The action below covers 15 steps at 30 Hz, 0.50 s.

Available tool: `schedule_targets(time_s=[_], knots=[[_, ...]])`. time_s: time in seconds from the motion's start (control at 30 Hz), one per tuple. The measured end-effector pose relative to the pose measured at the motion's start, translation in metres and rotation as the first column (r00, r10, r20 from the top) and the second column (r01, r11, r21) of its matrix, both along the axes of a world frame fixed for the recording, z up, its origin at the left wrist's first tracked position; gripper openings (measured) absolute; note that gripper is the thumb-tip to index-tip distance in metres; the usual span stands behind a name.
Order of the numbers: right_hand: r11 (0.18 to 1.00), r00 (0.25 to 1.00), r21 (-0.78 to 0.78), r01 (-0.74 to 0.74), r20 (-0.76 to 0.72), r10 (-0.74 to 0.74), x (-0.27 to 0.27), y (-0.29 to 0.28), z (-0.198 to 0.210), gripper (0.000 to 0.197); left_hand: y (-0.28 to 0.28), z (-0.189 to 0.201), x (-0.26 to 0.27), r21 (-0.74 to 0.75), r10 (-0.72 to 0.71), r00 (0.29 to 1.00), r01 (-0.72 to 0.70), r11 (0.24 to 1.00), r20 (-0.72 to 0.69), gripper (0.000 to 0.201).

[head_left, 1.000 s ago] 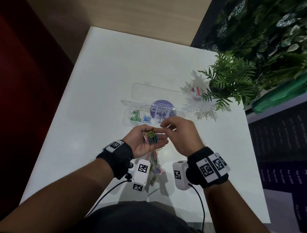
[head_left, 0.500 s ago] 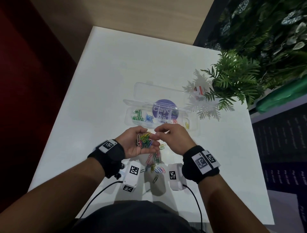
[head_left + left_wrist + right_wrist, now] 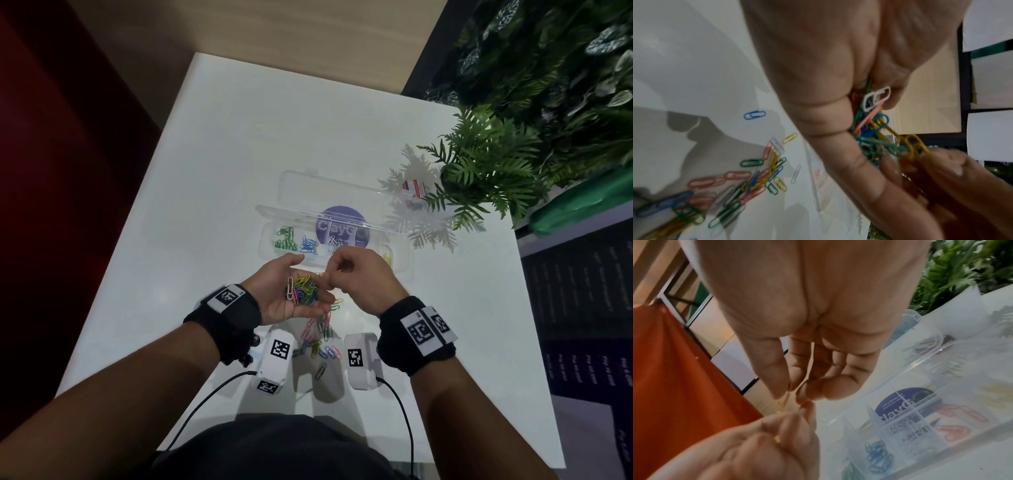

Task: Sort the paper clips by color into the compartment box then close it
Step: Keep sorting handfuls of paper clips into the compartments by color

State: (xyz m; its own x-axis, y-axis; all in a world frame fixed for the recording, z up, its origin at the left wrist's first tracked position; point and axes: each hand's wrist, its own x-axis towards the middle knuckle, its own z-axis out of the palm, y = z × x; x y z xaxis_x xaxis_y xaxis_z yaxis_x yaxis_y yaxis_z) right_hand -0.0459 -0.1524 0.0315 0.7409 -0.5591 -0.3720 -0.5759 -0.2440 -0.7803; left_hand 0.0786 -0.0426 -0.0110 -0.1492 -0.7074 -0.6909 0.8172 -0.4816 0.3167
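Right now the thumb and forefinger of the right hand [image 3: 359, 277] pinch the end of a yellow clip [image 3: 784, 400] that is being drawn out of the mixed handful of clips [image 3: 303, 291] cupped in the left hand [image 3: 291, 291], whose fingers curl loosely round that bundle. In the left wrist view the yellow clip looks hooked among green and blue ones, so the likeliest slip, as I judge it, is that a pull drags a neighbour along and a wrong colour lands with the yellows, or the tangle spills from the palm. Anything falling would join the loose pile of clips [image 3: 317, 339] lying on the desk [image 3: 212, 178] near its front edge, between the wrists, which costs time rather than harm. Beyond the hands, toward the middle of the desk, the clear box [image 3: 270, 240] stands open with its lid [image 3: 339, 190] laid back; green clips [image 3: 285, 238], blue clips [image 3: 308, 245] and white ones fill its left compartments, red ones show further right in the right wrist view, and yellow sits at its right end. Reaching there means passing over the other compartments, where a weak pinch could drop the clip early. A fern [image 3: 486, 164] overhangs the desk's far right corner close to the lid and might snag it at closing.
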Motion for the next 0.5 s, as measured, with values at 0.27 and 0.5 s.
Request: schedule_targets(time_s=[0.27,0.5], knots=[[0.981,0.997,-0.181,-0.069,0.01,0.072,0.009,0.008,0.005,0.016,-0.001,0.003,0.0,-0.03,0.053,0.997,-0.055,0.998,-0.063,0.072],[0.753,0.858,-0.412,-0.513,-0.25,0.448,0.022,0.012,0.006,0.021,0.002,0.013,0.001,0.005,-0.05,0.999,0.051,0.999,-0.018,0.095]])
